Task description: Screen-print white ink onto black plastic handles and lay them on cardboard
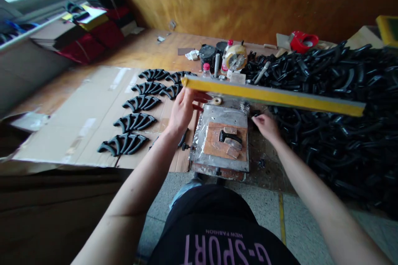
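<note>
My left hand (182, 109) is under the left end of a long yellow-edged bar (273, 96). Its fingers stretch right and stand apart; whether they touch the bar is unclear. Below, a curved black plastic handle (231, 137) lies on a brown board (212, 143) on a grey metal plate (222, 115). To the plate's right, my right hand (266, 126) has its fingertips pinched together. Something small and dark shows at those fingertips, too blurred to name. Left of the plate, more black handles (135, 122) lie in fanned rows on cardboard (90, 109).
A large heap of black parts (336, 132) covers the right side. Behind the bar stand a black tub (207, 54), pink-capped bottles (228, 51) and a tape roll (236, 58). A red tape dispenser (303, 42) sits farther back. Stacked boxes (83, 37) are by the window.
</note>
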A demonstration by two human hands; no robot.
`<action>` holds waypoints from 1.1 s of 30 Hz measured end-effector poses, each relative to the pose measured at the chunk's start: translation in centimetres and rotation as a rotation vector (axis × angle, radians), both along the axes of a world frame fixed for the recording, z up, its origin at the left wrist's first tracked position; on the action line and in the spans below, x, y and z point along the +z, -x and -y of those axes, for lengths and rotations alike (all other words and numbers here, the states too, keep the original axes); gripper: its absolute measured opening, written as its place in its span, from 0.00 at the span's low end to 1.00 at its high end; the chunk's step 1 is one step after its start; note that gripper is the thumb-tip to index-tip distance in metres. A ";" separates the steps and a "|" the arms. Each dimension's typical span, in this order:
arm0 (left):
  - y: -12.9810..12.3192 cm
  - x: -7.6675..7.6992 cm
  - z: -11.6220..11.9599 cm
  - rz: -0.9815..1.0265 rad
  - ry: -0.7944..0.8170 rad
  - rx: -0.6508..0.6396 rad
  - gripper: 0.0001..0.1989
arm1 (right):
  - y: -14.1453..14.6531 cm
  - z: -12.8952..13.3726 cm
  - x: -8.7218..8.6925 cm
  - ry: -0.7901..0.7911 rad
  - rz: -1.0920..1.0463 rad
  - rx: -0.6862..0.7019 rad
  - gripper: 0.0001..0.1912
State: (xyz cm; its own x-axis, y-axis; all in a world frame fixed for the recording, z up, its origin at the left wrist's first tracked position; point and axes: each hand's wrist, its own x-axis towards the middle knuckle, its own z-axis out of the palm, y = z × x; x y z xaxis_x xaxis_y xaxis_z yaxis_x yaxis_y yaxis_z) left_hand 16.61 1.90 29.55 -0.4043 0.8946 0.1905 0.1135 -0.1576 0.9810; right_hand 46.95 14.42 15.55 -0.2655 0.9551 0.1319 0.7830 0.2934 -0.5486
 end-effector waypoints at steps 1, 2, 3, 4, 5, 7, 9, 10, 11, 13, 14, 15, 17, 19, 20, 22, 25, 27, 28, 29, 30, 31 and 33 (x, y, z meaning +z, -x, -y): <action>-0.1 0.3 -0.7 0.015 -0.009 0.005 0.30 | 0.9 1.6 -1.3 0.013 0.024 0.066 0.18; -0.2 0.5 -1.1 0.031 -0.020 0.015 0.30 | 1.8 3.1 -2.5 0.011 0.062 0.139 0.17; -0.3 0.4 -1.3 0.049 -0.031 0.030 0.30 | 2.8 4.5 -3.4 -0.003 0.114 0.206 0.16; -0.5 0.1 -1.1 0.069 -0.037 0.046 0.30 | 3.6 5.5 -4.0 -0.028 0.175 0.261 0.14; -0.8 -0.6 -0.5 0.092 -0.031 0.061 0.29 | 4.3 6.3 -4.2 -0.054 0.238 0.292 0.13; -1.6 -2.8 1.5 0.142 0.059 0.038 0.29 | 5.2 7.2 -3.9 -0.061 0.346 0.289 0.10; -3.1 -5.7 4.3 0.206 0.284 -0.117 0.30 | 6.1 7.9 -2.9 -0.036 0.390 0.258 0.10; -4.0 -7.3 5.7 0.249 0.418 -0.209 0.31 | 6.7 8.5 -2.2 -0.039 0.383 0.253 0.11; -4.8 -8.8 7.0 0.305 0.532 -0.283 0.31 | 7.6 9.3 -1.6 -0.060 0.362 0.261 0.11; -6.2 -11.2 9.1 0.441 0.613 -0.261 0.31 | 10.0 11.6 -0.5 -0.153 0.300 0.338 0.12; -6.5 -12.1 9.8 0.504 0.602 -0.175 0.30 | 11.4 13.0 0.0 -0.205 0.268 0.410 0.12; -6.4 -12.8 10.3 0.553 0.575 -0.058 0.30 | 12.9 14.4 0.3 -0.244 0.236 0.498 0.11; -4.8 -13.8 11.4 0.608 0.534 0.161 0.29 | 16.0 16.6 0.6 -0.259 0.155 0.682 0.09; -1.9 -14.8 12.9 0.606 0.516 0.327 0.29 | 18.8 17.5 0.4 -0.202 0.073 0.818 0.07; -0.3 -15.5 13.9 0.593 0.521 0.386 0.30 | 20.1 17.4 0.2 -0.164 0.048 0.852 0.07; 2.9 -17.2 16.0 0.541 0.559 0.528 0.29 | 22.4 16.2 -0.7 -0.086 0.055 0.863 0.09; 6.1 -20.4 18.1 0.460 0.647 0.762 0.27 | 25.2 13.8 -2.7 0.033 0.182 0.795 0.11; 7.0 -22.2 18.3 0.423 0.664 0.822 0.26 | 26.9 12.6 -4.2 0.121 0.295 0.744 0.13; 7.1 -22.8 18.1 0.404 0.659 0.819 0.26 | 27.6 12.3 -4.9 0.167 0.344 0.722 0.15; 7.2 -23.4 17.6 0.380 0.649 0.803 0.27 | 28.3 12.0 -5.6 0.214 0.380 0.704 0.16; 7.1 -23.7 17.1 0.354 0.635 0.784 0.27 | 28.9 11.9 -6.1 0.257 0.404 0.690 0.17; 7.0 -24.0 16.5 0.329 0.621 0.768 0.27 | 29.4 11.8 -6.6 0.289 0.418 0.679 0.17; 7.0 -24.2 15.3 0.291 0.591 0.741 0.27 | 30.3 11.6 -7.3 0.310 0.423 0.668 0.18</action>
